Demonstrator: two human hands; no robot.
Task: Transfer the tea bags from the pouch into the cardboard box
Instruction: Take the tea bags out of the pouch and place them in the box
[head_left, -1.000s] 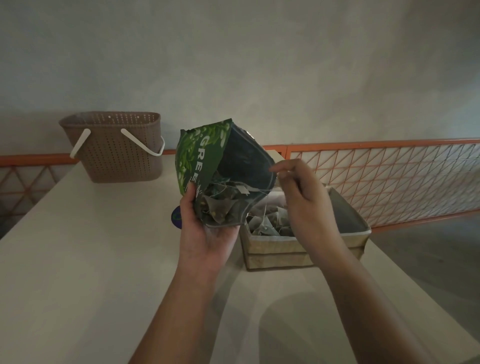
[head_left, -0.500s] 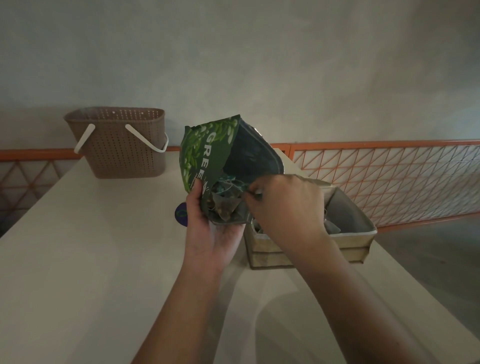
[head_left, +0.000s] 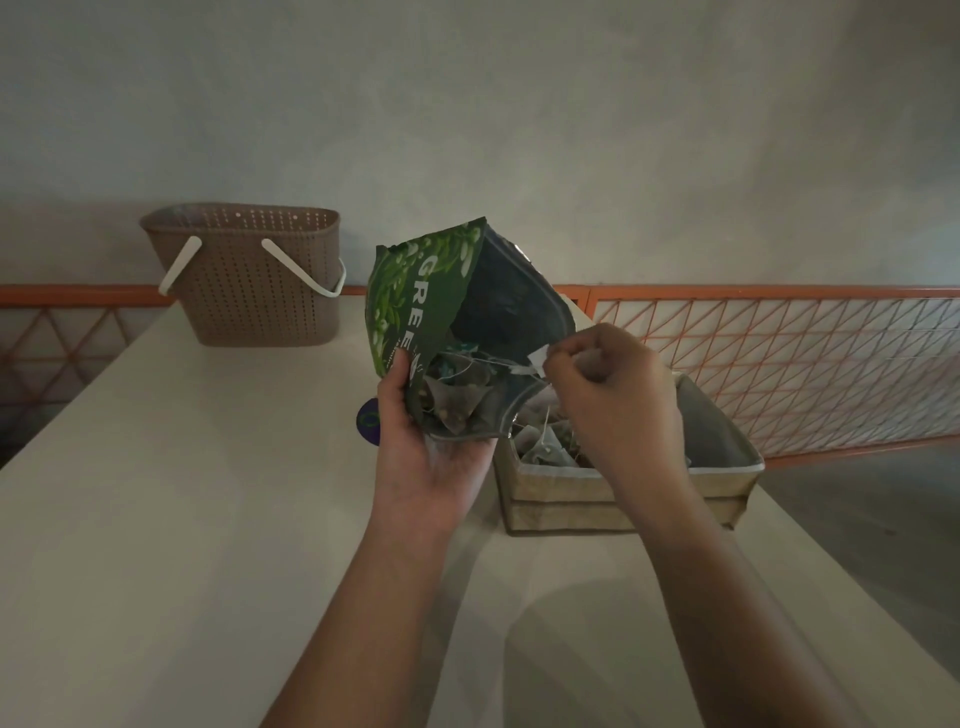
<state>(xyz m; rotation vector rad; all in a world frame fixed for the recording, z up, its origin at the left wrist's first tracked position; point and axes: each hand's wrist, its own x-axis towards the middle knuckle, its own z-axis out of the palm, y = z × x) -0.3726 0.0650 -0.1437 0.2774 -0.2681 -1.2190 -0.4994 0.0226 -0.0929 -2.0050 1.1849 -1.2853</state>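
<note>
One green pouch (head_left: 415, 306), one cardboard box (head_left: 618, 499), one brown perforated basket (head_left: 249, 280) with two white handles, and one table (head_left: 156, 519) are in view. The tea bags cannot be counted exactly: several pyramid-shaped ones lie in the pouch's open mouth (head_left: 457, 400) and several more in the box (head_left: 540, 441).

Writing: white letters "GREE" run down the pouch's green front; the rest is folded out of sight. A small dark round sticker (head_left: 368, 420) shows on the table just behind the left hand; its print is unreadable.

The left hand (head_left: 431, 457) grips the lower part of the pouch, thumb on the printed face, holding it tilted with its mouth toward the camera above the table, just left of the box. The right hand (head_left: 608, 395) is above the box, thumb and forefinger pinching a white paper tag (head_left: 537, 361); a thin string runs from the tag back into the pouch. The two hands are apart.

Compared with half a second ago, the right hand has drawn back from the pouch's mouth toward the box, and the tag and string are now exposed. The pouch, box and basket keep their places.
</note>
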